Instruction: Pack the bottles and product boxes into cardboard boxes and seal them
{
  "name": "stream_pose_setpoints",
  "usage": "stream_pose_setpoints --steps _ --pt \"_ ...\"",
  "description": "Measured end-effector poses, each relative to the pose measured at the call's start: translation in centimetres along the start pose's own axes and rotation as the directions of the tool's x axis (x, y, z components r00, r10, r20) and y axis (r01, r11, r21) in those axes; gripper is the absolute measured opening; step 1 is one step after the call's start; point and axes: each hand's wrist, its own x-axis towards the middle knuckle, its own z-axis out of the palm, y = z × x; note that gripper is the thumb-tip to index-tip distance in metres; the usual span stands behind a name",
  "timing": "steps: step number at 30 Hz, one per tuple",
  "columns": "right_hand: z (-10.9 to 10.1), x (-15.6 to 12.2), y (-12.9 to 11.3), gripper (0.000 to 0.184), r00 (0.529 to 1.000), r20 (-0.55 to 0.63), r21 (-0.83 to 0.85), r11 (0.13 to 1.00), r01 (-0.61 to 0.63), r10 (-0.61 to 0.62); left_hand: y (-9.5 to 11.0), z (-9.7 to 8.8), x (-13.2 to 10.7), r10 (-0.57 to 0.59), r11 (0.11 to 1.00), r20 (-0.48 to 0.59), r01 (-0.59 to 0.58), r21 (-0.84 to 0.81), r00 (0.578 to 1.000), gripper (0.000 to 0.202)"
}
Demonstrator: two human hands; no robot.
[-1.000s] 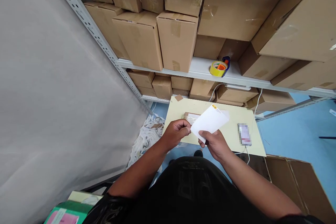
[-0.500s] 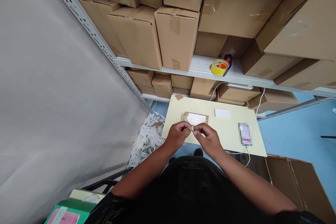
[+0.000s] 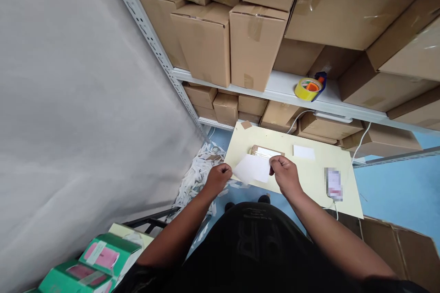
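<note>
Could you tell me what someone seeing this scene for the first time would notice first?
Probably the white sheet, held by the right hand at the near edge of the pale yellow table, with the left hand at its other corner. Then the wall of brown cardboard boxes on the shelves behind, and the yellow tape roll on the shelf above the table.

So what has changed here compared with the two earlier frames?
The right hand now holds a white sheet by its right edge; half a second ago both hands pinched something small together. The left hand has drawn apart, leftward. The small packet, white card and tape roll stayed put.
</note>
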Motion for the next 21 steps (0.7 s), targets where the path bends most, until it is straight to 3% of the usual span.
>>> stream_pose_setpoints --steps 4,7,10,13,15,17,19,21 --pt "-0.1 0.5 0.1 0.014 0.999 -0.01 0.082 0.995 -0.049 0.05 -5.2 -6.0 0.6 -0.119 0.955 -0.067 0.133 0.263 0.991 0.012" --pt "-0.1 0.3 0.1 0.015 0.997 -0.013 0.092 0.993 -0.07 0.072 -8.0 -10.5 1.1 -0.194 0.842 -0.184 0.26 0.474 0.964 0.017" --pt "0.0 -0.1 0.0 0.017 0.997 -0.014 0.107 0.991 -0.077 0.079 -9.4 -14.1 2.0 -0.228 0.712 -0.248 0.335 0.617 0.942 0.019" --pt "0.2 -0.4 0.0 0.019 0.995 -0.007 0.132 0.987 -0.096 0.098 -9.4 -16.4 3.4 -0.231 0.602 -0.275 0.359 0.713 0.933 0.026" --pt "0.4 -0.7 0.0 0.021 0.994 0.0 0.149 0.983 -0.112 0.113 -8.5 -16.8 4.0 -0.212 0.575 -0.291 0.359 0.735 0.933 0.032" --pt "0.7 -1.0 0.0 0.021 0.992 0.001 0.166 0.978 -0.128 0.13 -6.9 -15.7 3.9 -0.137 0.61 -0.282 0.305 0.731 0.949 0.034" --pt "1.0 -1.2 0.1 0.021 0.989 -0.007 0.182 0.973 -0.142 0.146 -4.6 -13.0 2.7 -0.006 0.695 -0.217 0.161 0.701 0.976 0.033" --pt "1.3 -1.4 0.3 0.022 0.986 -0.022 0.201 0.967 -0.158 0.165 -1.9 -8.9 0.7 0.133 0.773 -0.068 -0.061 0.631 0.989 0.029"
